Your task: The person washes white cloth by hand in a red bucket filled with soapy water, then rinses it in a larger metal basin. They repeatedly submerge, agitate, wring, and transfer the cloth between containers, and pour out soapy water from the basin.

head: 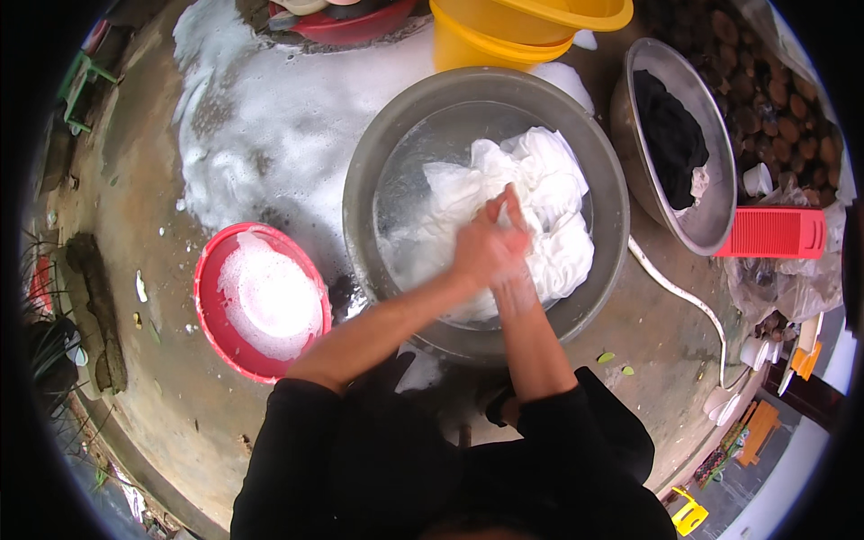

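Observation:
A wide grey basin (378, 148) of water stands before me, with a heap of wet white cloth (553, 175) bunched in its right half. Over the cloth, my left hand (476, 250) crosses my right hand (514, 248); the two press together near the basin's middle. Both are blurred, with wet skin or suds around the right wrist. The overlap hides most of the fingers, so whether a fold of cloth lies between them is not clear. A few fingertips point toward the far rim.
Left of the basin sits a red tub (209, 304) of suds. Foam (304, 101) covers the concrete behind it. Yellow tubs (499, 50) stand at the far rim. On the right are a metal bowl (719, 175) of dark cloth, a red washboard (769, 233) and a white hose (682, 293).

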`<state>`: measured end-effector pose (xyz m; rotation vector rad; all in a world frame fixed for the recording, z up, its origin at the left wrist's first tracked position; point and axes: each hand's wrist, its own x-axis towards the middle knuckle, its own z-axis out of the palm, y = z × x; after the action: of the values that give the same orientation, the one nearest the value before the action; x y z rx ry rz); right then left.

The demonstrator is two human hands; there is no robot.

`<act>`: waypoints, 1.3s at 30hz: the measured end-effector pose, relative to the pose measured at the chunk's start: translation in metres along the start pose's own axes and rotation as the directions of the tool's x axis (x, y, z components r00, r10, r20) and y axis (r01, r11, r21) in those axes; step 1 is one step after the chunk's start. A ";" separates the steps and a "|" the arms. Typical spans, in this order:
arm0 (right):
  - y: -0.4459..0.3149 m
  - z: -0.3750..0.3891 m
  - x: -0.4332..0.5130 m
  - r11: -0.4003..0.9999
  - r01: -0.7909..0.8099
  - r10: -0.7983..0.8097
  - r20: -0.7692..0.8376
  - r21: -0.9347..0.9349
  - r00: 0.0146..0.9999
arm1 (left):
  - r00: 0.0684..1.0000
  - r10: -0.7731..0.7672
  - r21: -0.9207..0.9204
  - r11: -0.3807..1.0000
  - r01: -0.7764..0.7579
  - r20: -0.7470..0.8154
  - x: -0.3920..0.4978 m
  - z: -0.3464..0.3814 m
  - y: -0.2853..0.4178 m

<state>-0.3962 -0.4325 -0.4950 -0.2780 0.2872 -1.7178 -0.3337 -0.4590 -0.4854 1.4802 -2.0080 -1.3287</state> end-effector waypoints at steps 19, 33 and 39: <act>-0.009 0.005 -0.025 0.835 -0.296 -0.057 -0.608 -0.463 0.792 | 0.985 -0.112 0.075 0.990 0.122 -0.129 0.018 -0.009 0.022; -0.138 0.025 -0.026 0.725 -0.498 0.140 -0.607 -0.475 0.782 | 0.914 -0.010 -0.415 0.889 0.195 0.407 0.024 -0.053 -0.015; -0.173 0.037 -0.055 0.763 -0.358 0.089 -0.460 -0.539 0.883 | 0.816 0.113 -0.473 0.855 0.211 0.567 0.011 -0.057 0.031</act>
<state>-0.5348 -0.3518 -0.4020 -0.3330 1.1665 -1.3761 -0.3167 -0.4951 -0.4331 0.9383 -1.6699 -2.3435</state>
